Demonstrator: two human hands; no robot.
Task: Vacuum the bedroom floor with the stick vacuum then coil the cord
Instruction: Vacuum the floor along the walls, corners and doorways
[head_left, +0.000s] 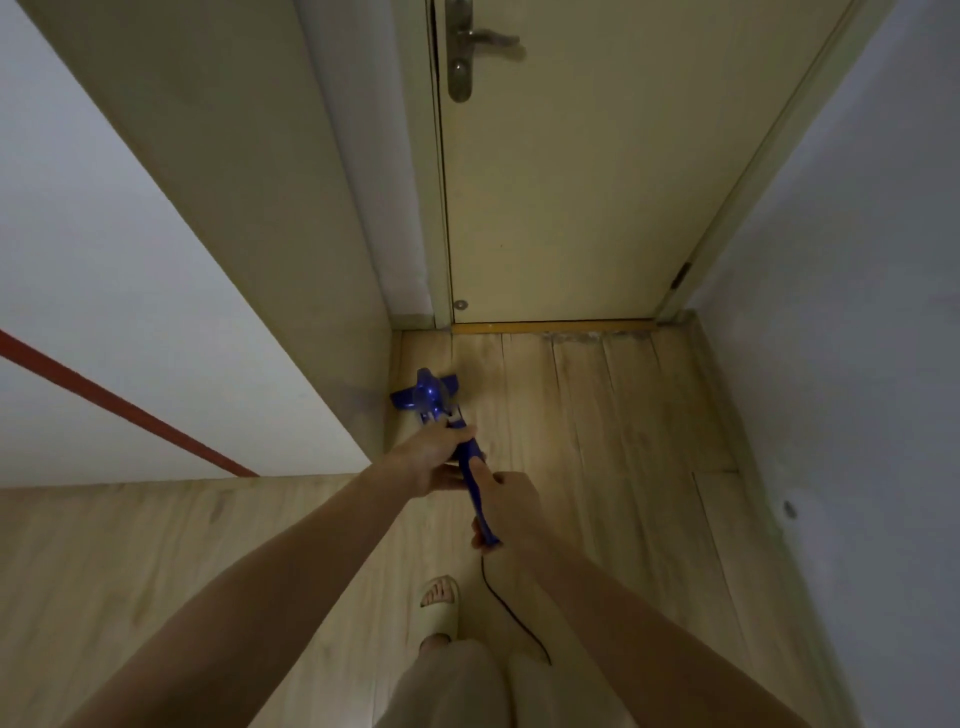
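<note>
Stick vacuum (470, 457), blue, seen almost end-on from above, centre of frame, leaning from the hands down and away toward the far left corner. Its head (423, 391) sits on the wood floor (597, 441) right by the foot of the left cabinet panel (260, 208), near the door's threshold strip (550, 327). Cannot tell whether the head touches the panel.

Left hand (434, 460) grips the vacuum's body at the farther end of the handle, fingers curled round it. Right hand (506, 506) grips the near end of the handle, thumb laid along the blue shaft, fingers wrapped underneath. Both hands clamped on the vacuum, close together, left one ahead of the right; both forearms reach in from the near edge.

Cord (511, 613), thin and black, drops from the near end of the handle below the right hand and trails down to the right, ending behind the person's trouser leg (457, 686). Not coiled.

One foot in a pale open-toe slipper (440, 605) stands on the floor just left of the cord, toes pointing far.

Far side: closed cream door (571, 182) with a metal lever handle (478, 44) at the top and a small round fitting low on its left edge. Grey-white wall (857, 312) on the right. White surface (104, 260) on the left with a red stripe (119, 405) running diagonally across it. Dim lighting, dusty patch along the threshold.
</note>
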